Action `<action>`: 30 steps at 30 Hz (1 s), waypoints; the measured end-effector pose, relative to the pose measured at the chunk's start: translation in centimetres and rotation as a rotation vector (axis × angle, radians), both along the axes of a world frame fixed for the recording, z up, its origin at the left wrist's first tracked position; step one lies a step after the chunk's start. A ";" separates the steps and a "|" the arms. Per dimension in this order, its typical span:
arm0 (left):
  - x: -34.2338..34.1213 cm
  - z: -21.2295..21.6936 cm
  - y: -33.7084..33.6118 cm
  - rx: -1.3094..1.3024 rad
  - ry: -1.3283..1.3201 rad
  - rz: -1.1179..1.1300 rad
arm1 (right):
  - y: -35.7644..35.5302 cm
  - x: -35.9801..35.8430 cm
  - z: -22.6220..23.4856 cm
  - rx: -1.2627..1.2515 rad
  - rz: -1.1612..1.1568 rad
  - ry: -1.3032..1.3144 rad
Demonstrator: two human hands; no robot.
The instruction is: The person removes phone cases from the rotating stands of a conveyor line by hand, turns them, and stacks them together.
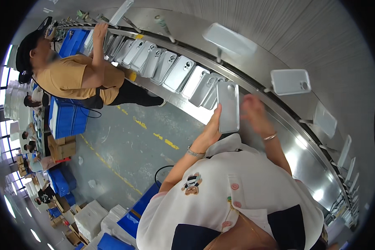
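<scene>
One phone case (228,106) clamped in my left hand (210,132), long axis pointing far; right hand (254,111) open, just right of it.

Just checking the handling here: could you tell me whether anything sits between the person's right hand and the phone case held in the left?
Nothing visible does. The left hand holds the phone case upright, and the right hand is just beside its right edge, blurred, with only open space between.

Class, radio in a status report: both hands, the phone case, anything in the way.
Left hand grips pale grey plastic phone case, upright. Right hand open beside it, blurred. Row of matching cases lies on curved metal conveyor behind.
</scene>
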State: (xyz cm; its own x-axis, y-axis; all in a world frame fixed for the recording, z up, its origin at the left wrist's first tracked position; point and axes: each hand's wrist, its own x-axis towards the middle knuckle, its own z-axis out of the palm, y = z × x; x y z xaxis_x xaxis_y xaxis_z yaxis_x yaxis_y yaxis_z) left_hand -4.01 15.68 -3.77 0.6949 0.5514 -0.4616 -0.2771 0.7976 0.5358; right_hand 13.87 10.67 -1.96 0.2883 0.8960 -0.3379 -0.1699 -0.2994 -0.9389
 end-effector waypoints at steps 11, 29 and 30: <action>-5.1 -15.7 6.1 0.173 0.781 0.381 | 5.9 -2.9 0.6 0.158 0.084 0.179; -4.0 -4.2 0.8 -0.075 0.093 0.241 | 3.8 2.9 -0.9 0.058 -0.416 0.195; -3.0 -4.5 0.2 -0.072 0.085 0.222 | 2.1 0.6 -0.7 0.042 -0.401 0.200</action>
State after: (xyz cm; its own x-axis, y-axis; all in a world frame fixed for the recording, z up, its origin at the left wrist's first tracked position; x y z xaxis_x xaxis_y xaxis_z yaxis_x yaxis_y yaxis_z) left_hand -7.03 15.92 -8.24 0.5171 0.6499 -0.5569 -0.4063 0.7591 0.5086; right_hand 14.52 12.79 -2.68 0.5484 0.7409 -0.3877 -0.4438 -0.1351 -0.8859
